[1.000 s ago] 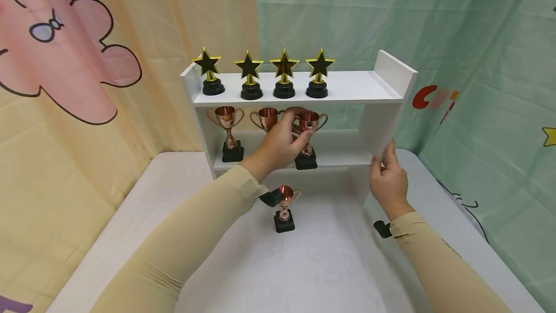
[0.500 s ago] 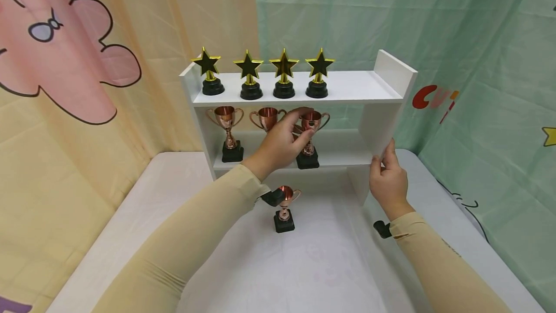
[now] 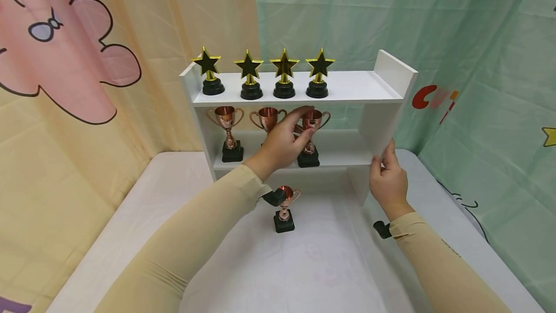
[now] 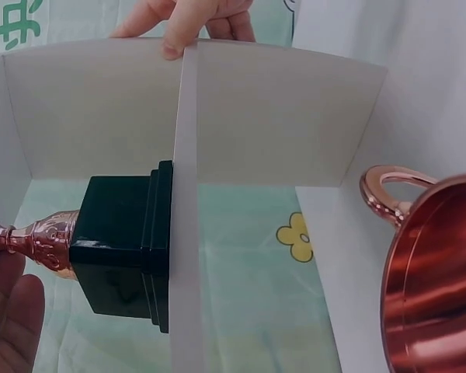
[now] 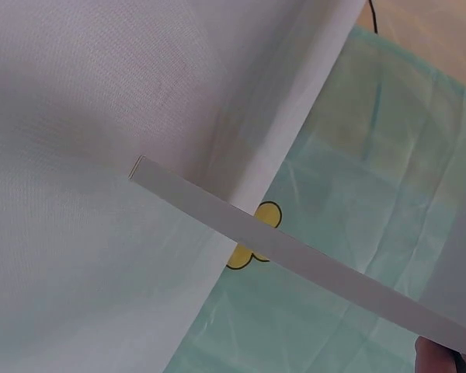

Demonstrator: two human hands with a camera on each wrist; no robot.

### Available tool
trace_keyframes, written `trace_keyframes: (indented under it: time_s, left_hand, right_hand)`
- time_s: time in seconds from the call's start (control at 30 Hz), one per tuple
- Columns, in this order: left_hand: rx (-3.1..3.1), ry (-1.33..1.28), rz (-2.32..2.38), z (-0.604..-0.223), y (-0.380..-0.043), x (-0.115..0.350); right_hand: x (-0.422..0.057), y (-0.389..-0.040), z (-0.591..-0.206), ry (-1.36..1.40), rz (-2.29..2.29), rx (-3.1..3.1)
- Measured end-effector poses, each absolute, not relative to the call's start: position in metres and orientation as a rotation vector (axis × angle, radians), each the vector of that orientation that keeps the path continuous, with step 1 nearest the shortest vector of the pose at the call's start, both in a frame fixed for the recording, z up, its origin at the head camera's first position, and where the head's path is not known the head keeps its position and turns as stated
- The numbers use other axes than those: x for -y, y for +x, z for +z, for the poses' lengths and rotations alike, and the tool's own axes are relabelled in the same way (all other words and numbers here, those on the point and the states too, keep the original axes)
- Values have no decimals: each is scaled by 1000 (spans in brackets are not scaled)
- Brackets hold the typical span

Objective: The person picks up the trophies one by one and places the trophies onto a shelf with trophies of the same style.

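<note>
My left hand (image 3: 284, 140) grips a copper-coloured trophy cup (image 3: 312, 120) around its cup and stem. Its black square base (image 4: 120, 247) is right at the middle shelf board (image 4: 186, 233) in the left wrist view. To the left on that shelf stand two more copper trophy cups, one at the far end (image 3: 226, 120) and one partly hidden (image 3: 267, 117) behind my left hand. With thumb and fingers, my right hand (image 3: 389, 180) holds the front edge of the right side panel of the white shelf unit (image 3: 386, 124).
Several gold star trophies (image 3: 284, 69) line the top shelf. Another copper trophy cup (image 3: 284, 214) stands on the white table (image 3: 278, 269) in front of the unit, partly covered by the left wrist camera (image 3: 274, 198). Printed curtains (image 3: 491, 124) hang behind and at both sides.
My left hand has shifted the trophy cup slightly to the right and back on the middle shelf. The right hand stays on the side panel.
</note>
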State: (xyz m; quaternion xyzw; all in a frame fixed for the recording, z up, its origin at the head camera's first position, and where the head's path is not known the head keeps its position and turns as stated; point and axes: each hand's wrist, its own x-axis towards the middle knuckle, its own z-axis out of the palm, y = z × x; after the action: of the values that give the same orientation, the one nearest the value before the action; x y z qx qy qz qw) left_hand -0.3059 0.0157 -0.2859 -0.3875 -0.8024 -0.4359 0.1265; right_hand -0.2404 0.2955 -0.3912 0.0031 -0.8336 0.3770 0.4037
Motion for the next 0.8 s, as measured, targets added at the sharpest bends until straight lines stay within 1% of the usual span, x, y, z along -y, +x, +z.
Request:
trace_keyframes:
  time_s: [0.8]
  left_hand:
    - [2379,-1120,-1284,-283,-311,-19]
  right_hand:
    - [-296,-242,-392,15,953,2102]
